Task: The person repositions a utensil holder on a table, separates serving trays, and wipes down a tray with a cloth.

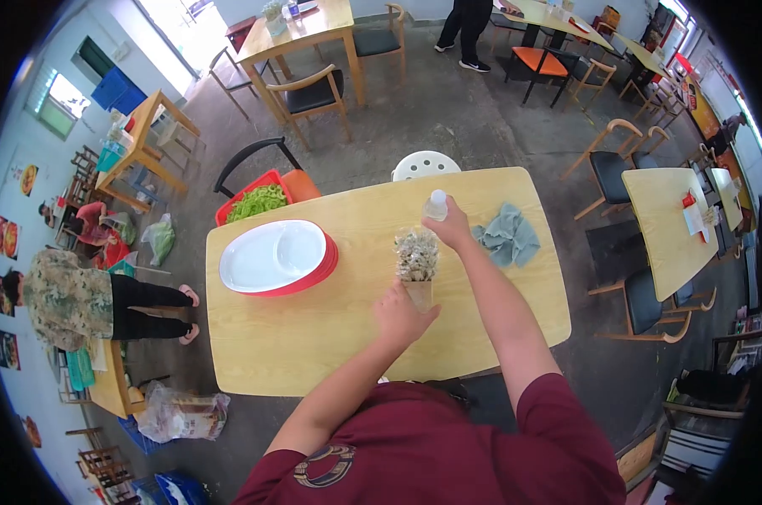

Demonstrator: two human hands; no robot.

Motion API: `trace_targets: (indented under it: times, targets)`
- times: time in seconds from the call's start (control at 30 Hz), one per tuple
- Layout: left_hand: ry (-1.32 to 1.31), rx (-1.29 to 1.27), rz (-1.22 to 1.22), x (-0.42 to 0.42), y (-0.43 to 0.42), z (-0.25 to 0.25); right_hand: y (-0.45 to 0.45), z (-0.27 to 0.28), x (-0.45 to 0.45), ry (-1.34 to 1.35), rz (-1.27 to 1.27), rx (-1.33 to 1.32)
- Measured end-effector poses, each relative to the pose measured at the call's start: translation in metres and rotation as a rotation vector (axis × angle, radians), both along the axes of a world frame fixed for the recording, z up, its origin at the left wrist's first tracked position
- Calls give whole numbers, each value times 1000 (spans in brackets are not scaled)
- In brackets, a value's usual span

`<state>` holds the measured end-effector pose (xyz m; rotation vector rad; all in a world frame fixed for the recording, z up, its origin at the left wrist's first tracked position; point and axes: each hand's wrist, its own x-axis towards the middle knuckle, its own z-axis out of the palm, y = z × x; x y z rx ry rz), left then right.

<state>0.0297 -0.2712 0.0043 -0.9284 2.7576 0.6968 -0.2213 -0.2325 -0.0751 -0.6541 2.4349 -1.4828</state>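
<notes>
My left hand (404,316) is around the lower part of a pale, tapered flower pot (420,293), fingers on one side and thumb on the other. Small whitish-grey flowers (416,252) fill its top. In my right hand (450,225) is a small see-through bottle (436,204) with a whitish top, held just past the flowers. A crumpled grey-green cloth (509,236) lies to the right of my right hand. To the left sits a stack of oval red-and-white plates (250,257), the top one divided.
Wooden table (339,362) in front of me. Beyond its far edge are a red basket of green leaves (259,202) on a chair and a white stool (426,163). A person in a camouflage top (69,295) stands at left. More tables and chairs (612,177) stand at right.
</notes>
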Motion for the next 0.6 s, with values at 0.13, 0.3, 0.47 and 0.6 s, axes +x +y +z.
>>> trace_targets:
  times: [0.13, 0.3, 0.47, 0.6]
  targets:
    - [16, 38, -13, 1, 11, -9, -9, -15, -6, -119, 126, 23]
    - [-48, 287, 29, -2, 15, 1, 17, -22, -7, -271, 98, -192]
    - [130, 668, 25, -1, -8, -26, 90, -24, 24, -484, -42, -293]
    - [221, 532, -158, -26, -43, -52, 141, -23, 98, -531, 50, -216]
